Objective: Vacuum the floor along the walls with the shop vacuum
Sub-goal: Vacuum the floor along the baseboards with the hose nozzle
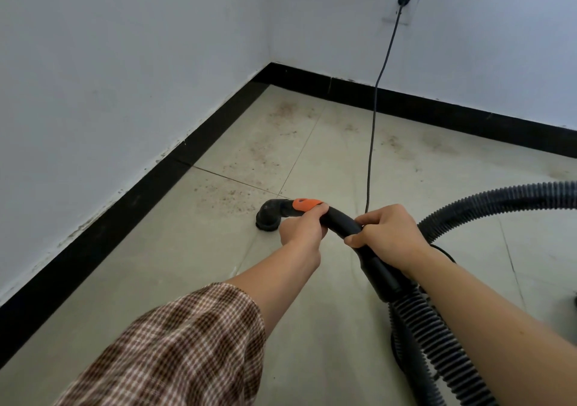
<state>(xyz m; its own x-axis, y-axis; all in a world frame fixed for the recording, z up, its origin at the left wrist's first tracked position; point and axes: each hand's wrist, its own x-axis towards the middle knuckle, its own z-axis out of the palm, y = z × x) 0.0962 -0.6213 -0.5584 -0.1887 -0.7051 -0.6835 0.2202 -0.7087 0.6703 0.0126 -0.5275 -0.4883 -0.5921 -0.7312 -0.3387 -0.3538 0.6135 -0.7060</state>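
Between both hands, left hand (301,229) and right hand (387,237) fingers wrap the vacuum handle (340,223).

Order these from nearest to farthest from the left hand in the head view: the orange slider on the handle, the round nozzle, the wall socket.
From the left hand:
1. Orange slider, at its fingertips on the handle.
2. Round nozzle, on the floor just left of the hand.
3. Wall socket, high on the far wall.

Left arm: checked sleeve (175,346), brown-and-cream small plaid, woven fabric, loose cuff pushed up toward elbow; forearm bare below cuff. Right arm: bare throughout visible length. Left hand (301,229), right hand (390,234): ungloved.
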